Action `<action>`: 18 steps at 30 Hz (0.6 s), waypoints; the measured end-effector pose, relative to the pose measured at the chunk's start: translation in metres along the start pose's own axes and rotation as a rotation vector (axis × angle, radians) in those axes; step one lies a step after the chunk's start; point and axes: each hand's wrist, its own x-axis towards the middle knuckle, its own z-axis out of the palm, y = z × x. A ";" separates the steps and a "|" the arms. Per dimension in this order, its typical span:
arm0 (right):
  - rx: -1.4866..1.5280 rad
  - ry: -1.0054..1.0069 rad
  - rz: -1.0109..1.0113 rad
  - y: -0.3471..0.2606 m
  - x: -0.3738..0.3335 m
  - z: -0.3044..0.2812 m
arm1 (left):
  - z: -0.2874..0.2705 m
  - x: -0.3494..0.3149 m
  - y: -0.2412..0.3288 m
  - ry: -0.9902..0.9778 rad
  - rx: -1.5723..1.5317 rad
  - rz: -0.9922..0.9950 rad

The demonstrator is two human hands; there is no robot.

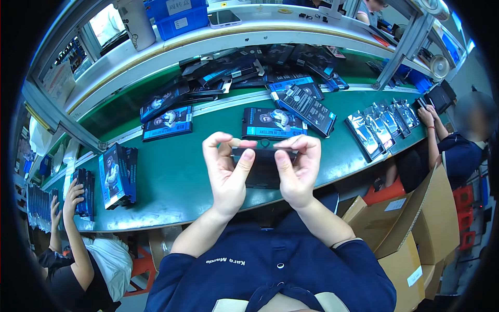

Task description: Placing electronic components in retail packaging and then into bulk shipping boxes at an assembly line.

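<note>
My left hand (227, 177) and my right hand (299, 174) grip a flat black box (263, 176) by its two sides, close in front of my chest. Both thumbs press along its upper edge, with the fingers bent behind it. A small dark loop shows at its top, between my fingertips. Just beyond my hands a black and blue printed box (273, 120) lies on the green table (192, 182). Another such box (307, 110) leans over its right end, showing a dark side with fine print.
Similar boxes lie heaped (244, 73) under the white shelf (312, 34). A stack of boxes (115, 177) stands at left, near a co-worker's hands (73, 200). Shiny packs in trays (382, 127) lie at right, before another co-worker (457, 145). An open carton (431, 218) stands beside me.
</note>
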 end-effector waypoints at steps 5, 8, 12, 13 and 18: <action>-0.093 0.015 -0.111 0.002 -0.004 0.001 | 0.000 -0.001 -0.004 0.006 0.030 0.088; -0.267 -0.136 -0.410 0.028 -0.016 -0.017 | -0.016 -0.006 -0.013 -0.112 0.029 0.166; -0.036 -0.083 -0.006 0.030 -0.022 -0.012 | -0.040 -0.008 -0.012 -0.463 -0.019 -0.315; 0.047 -0.019 0.190 0.029 -0.016 -0.003 | -0.051 -0.018 -0.012 -0.581 0.048 -0.485; -0.992 -0.361 -0.123 0.049 0.012 0.000 | -0.041 -0.035 -0.001 -0.308 0.784 0.045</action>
